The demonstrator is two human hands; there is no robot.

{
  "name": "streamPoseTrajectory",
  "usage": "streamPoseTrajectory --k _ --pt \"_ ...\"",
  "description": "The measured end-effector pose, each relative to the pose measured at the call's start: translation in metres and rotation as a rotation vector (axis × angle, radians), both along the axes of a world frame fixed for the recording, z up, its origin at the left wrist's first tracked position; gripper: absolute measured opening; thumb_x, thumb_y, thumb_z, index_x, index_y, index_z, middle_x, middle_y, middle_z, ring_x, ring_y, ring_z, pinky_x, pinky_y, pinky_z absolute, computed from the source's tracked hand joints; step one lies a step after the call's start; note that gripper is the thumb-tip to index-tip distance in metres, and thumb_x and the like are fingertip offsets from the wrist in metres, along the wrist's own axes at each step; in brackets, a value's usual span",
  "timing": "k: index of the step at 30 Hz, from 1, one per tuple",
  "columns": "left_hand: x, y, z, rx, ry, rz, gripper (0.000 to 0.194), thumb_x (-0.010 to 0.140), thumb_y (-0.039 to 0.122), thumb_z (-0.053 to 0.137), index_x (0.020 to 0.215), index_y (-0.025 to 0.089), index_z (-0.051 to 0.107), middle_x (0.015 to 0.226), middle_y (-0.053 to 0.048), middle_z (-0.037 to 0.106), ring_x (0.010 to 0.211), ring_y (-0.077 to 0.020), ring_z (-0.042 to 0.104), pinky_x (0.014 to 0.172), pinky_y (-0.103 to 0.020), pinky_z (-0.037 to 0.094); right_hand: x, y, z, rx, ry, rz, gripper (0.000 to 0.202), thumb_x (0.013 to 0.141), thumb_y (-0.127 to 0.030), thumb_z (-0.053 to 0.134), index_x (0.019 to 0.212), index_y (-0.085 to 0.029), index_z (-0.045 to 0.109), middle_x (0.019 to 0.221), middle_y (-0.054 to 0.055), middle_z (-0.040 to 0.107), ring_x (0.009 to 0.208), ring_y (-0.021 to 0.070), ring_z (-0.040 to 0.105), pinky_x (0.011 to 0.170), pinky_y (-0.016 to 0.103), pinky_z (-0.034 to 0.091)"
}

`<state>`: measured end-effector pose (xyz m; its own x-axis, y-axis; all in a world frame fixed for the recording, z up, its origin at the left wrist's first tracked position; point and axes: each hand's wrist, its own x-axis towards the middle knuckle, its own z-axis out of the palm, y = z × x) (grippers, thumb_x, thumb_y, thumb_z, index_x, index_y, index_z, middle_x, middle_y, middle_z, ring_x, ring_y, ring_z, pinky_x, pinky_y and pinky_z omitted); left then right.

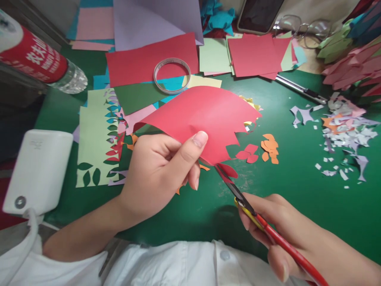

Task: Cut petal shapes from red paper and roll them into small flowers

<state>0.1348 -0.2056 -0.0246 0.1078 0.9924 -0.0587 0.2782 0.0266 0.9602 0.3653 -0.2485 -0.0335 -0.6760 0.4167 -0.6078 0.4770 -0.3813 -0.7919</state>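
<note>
Near the front edge of the green desk (297, 174), a thin red paper sheet (202, 119) is held up in the left hand (157, 171); its fingers are closed, pinching the sheet with the thumb on top. The right hand (274, 230) has its fingers bent around red-and-yellow-handled scissors (262, 223), whose dark blades meet the lower corner of the sheet, where a small red leaf-shaped piece (228, 171) sits against them. The raised sheet partly hides the papers behind it.

Just right of it lie small red pieces (251, 153) and small orange pieces (270, 147). Toward the right edge are white and lilac paper scraps (351, 133), and behind these, pink folded papers (351, 71). A slim silver-and-black pen-like tool (300, 89) points to the scraps.

Toward the far edge, a flat roll of tape (188, 75) rests partly on a long red sheet (127, 65); farther back are a black-screened phone (258, 16) and clear glasses (290, 24). Toward the left edge lies a pale green sheet (89, 139) with leaf-shaped pieces on it. Beside that edge are a white rounded device with a cable (38, 171) and a clear red-labelled bottle (44, 59). A white shirt (178, 262) borders the front.
</note>
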Motion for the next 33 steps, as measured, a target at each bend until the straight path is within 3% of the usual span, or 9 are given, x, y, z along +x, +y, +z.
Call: streamPoseTrajectory --k 6,11,18,33 --pt "0.0001 -0.0006 0.0012 -0.001 0.054 0.010 0.055 0.093 0.031 0.054 0.039 0.020 0.056 0.031 0.007 0.051 0.028 -0.0035 0.045 0.033 -0.014 0.037 0.0026 -0.0052 -0.0057 -0.009 -0.013 -0.038 0.066 0.069 -0.086 0.048 0.076 -0.020 0.038 0.062 -0.008 0.030 0.056 0.0092 0.016 0.045 0.025 0.016" --pt "-0.0008 -0.0005 0.0022 -0.007 0.104 -0.016 0.046 0.088 0.028 0.061 0.043 0.019 0.059 0.037 0.006 0.058 0.031 -0.0041 0.049 0.033 -0.013 0.039 0.0020 -0.0048 -0.0050 -0.003 -0.015 -0.044 0.062 0.075 -0.080 0.051 0.075 -0.020 0.037 0.061 -0.008 0.029 0.055 0.0093 0.016 0.044 0.025 0.016" --pt "0.0023 -0.0016 0.0033 -0.021 0.085 -0.049 0.044 0.087 0.022 0.061 0.044 0.017 0.058 0.040 0.007 0.061 0.034 -0.0037 0.053 0.036 -0.011 0.042 0.0020 -0.0072 -0.0023 0.033 -0.039 -0.050 0.069 0.069 -0.088 0.043 0.078 -0.020 0.039 0.061 -0.007 0.028 0.055 0.0092 0.017 0.044 0.026 0.015" --pt "0.0058 -0.0039 0.0026 -0.074 0.146 -0.006 0.047 0.087 0.029 0.060 0.041 0.020 0.060 0.038 0.004 0.061 0.034 -0.0073 0.055 0.035 -0.016 0.040 0.0017 -0.0061 -0.0048 0.041 -0.015 -0.058 0.068 0.067 -0.087 0.046 0.076 -0.020 0.040 0.061 -0.007 0.028 0.055 0.0097 0.016 0.044 0.025 0.015"
